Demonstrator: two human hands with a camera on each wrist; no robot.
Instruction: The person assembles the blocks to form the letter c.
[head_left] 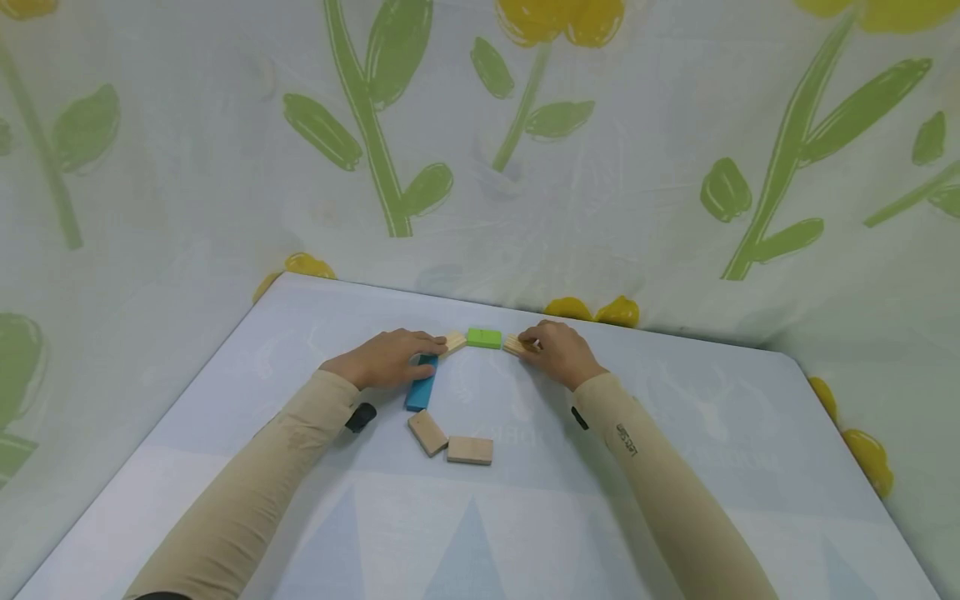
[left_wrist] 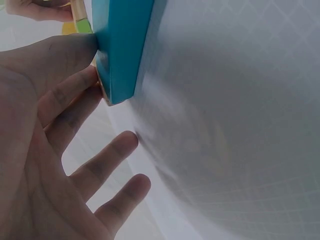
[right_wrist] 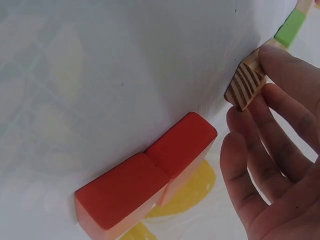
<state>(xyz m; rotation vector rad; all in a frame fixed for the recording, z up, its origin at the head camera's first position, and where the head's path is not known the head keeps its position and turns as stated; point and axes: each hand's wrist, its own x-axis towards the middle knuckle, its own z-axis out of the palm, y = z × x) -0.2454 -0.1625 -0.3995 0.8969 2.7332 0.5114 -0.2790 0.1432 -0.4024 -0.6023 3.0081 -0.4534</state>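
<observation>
In the head view my left hand [head_left: 386, 357] pinches the near end of a plain wooden block [head_left: 453, 342]. Its thumb lies over the far end of a blue block [head_left: 422, 387]; in the left wrist view that blue block [left_wrist: 122, 50] partly hides the fingertips. A green block [head_left: 483, 338] sits between the two hands. To its right, my right hand [head_left: 562, 354] pinches another plain wooden block [head_left: 516, 345]. The right wrist view shows the striped end [right_wrist: 244, 87] of that block, with the thumb on one side and fingers on the other.
Two more plain wooden blocks, one slanted [head_left: 427, 433] and one crosswise [head_left: 470, 451], lie nearer on the white table [head_left: 600, 517]. Two red blocks [right_wrist: 125, 187] show in the right wrist view. A flower-printed cloth [head_left: 637, 167] hangs behind the table's far edge.
</observation>
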